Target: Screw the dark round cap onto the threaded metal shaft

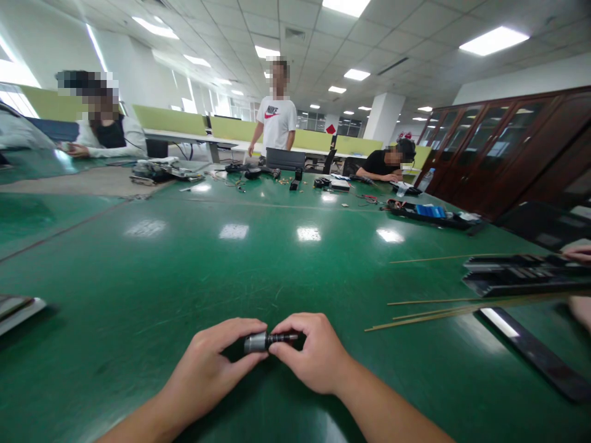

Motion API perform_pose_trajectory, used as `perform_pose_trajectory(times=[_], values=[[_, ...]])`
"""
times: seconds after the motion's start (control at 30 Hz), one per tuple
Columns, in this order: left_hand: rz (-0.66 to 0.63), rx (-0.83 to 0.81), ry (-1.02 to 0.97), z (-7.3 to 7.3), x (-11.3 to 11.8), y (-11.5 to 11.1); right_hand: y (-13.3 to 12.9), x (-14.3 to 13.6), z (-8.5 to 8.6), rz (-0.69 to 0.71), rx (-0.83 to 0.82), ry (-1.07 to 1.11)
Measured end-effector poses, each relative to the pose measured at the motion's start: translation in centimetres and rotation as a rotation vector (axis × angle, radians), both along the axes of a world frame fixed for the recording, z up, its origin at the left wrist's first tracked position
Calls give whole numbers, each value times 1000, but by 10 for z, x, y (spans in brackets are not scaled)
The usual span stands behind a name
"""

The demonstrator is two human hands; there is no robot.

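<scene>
Between my hands, just over the green tabletop, is a small silver cylinder (255,343) that looks like a little motor. A thin dark ribbed shaft (284,338) with a metal tip points right from it. My left hand (217,357) pinches the cylinder between thumb and fingers. On the other side, my right hand (314,351) has its thumb and forefinger closed at the shaft, close to where it meets the cylinder. Whether the shaft and cylinder are one piece I cannot tell.
Thin brass-coloured rods (425,315), black channel-like parts (521,275) and a long dark flat bar (535,354) lie right, near another person's hand (577,252). A flat pale-edged object (21,311) is at left. Tools and a black tray (429,214) lie farther back, with several people around.
</scene>
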State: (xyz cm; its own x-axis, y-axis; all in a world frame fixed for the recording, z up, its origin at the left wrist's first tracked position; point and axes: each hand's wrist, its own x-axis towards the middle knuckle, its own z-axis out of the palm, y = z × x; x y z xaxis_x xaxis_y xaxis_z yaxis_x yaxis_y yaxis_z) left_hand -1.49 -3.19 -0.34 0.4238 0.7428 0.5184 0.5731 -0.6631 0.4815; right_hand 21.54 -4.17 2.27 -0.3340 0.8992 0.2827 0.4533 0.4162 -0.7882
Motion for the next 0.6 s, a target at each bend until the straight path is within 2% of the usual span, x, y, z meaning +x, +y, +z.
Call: perform_pose_trajectory(times=[0.6], values=[[2, -12, -3, -2, -2, 0, 0, 1, 4, -13, -3, -15]])
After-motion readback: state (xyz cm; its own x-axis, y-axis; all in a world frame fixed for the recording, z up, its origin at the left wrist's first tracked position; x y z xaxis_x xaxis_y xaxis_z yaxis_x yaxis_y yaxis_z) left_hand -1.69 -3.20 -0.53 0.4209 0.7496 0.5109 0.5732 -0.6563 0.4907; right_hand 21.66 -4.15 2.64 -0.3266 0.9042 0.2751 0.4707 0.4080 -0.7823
